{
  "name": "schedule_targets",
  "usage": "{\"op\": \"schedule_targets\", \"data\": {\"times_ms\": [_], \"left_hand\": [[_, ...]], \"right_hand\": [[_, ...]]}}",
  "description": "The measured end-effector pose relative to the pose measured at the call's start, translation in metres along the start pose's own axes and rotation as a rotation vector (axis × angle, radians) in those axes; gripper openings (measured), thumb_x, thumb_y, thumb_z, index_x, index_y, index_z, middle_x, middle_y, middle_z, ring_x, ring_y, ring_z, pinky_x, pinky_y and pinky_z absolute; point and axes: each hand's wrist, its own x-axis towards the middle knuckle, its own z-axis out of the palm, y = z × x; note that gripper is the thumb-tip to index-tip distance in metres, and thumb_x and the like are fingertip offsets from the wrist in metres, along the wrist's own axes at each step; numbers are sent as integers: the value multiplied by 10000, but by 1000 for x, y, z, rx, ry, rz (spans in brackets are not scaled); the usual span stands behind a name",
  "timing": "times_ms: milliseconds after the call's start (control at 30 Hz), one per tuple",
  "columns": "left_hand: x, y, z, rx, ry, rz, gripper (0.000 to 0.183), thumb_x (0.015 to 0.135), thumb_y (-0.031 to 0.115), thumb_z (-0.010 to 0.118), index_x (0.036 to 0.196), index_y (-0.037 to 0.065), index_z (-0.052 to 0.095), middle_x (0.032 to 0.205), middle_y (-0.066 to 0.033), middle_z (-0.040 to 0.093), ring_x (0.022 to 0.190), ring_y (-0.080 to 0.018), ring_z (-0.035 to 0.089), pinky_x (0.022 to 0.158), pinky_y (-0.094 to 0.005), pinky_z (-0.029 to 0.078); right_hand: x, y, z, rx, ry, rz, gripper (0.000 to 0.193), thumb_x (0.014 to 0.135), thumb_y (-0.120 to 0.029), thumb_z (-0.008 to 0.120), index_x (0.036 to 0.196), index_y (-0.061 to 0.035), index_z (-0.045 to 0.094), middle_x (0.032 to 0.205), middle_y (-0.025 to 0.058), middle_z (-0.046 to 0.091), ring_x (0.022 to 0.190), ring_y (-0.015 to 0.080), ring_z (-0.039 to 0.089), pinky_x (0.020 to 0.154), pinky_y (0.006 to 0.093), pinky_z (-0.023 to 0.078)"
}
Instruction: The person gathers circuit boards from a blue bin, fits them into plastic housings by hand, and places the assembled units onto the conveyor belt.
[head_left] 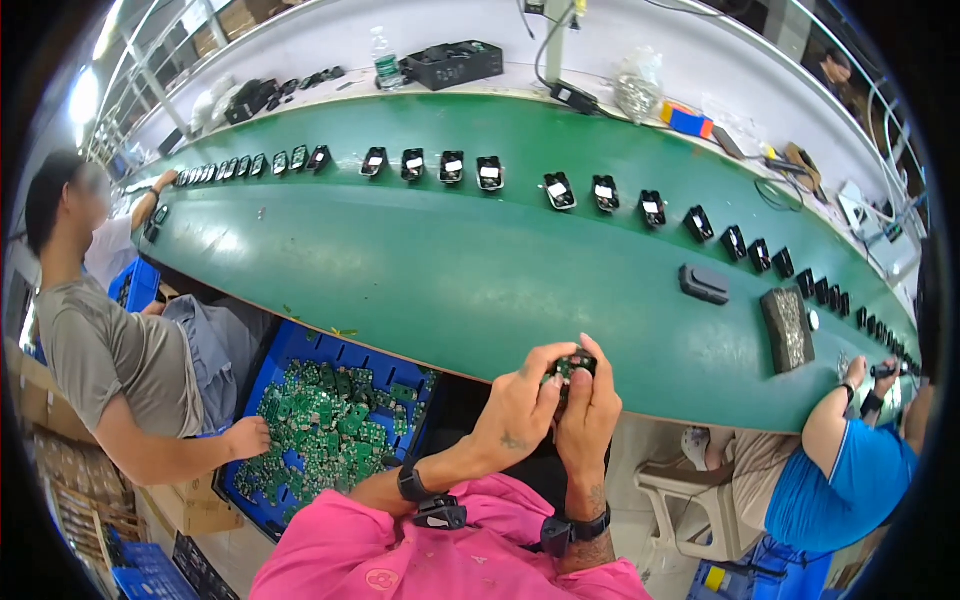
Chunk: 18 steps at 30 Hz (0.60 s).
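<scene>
Both my hands meet above the front edge of the green worktable point(420, 270). Between my fingers is a small black housing with a green circuit board point(573, 366) in it. My left hand point(512, 415) is closed on its left side, while the fingers of my right hand point(587, 420) wrap its right side. My palms hide the lower part of the piece. Across the table runs a long curved row of similar black housings point(452, 167), several with white labels. Below left, a blue bin point(290, 345) holds a heap of loose green circuit boards point(325, 425).
A black oblong case point(705, 284) and a dark rough block point(788, 330) lie on the table to the right. At left, a person in grey point(130, 370) has a hand at the bin. Someone in blue point(850, 470) works at right. A bottle point(385, 60) stands on the back ledge.
</scene>
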Motion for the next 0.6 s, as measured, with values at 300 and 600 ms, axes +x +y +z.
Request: {"op": "schedule_targets", "data": {"times_ms": [300, 600], "left_hand": [[20, -39, -40, 85, 134, -20, 318, 999, 66, 478, 1313, 26, 514, 927, -160, 690, 667, -196, 694, 576, -316, 563], [85, -100, -200, -784, 243, -721, 265, 1007, 116, 481, 1253, 18, 480, 1007, -243, 701, 659, -227, 705, 583, -288, 608]], "right_hand": [[29, 2, 53, 14, -109, -38, 368, 1036, -184, 498, 1348, 1, 561, 855, 197, 692, 722, 301, 701, 667, 393, 536], [43, 15, 126, -68, -411, 4, 365, 972, -204, 633, 1237, 47, 612, 704, 130, 620, 571, 259, 571, 584, 376, 465]]}}
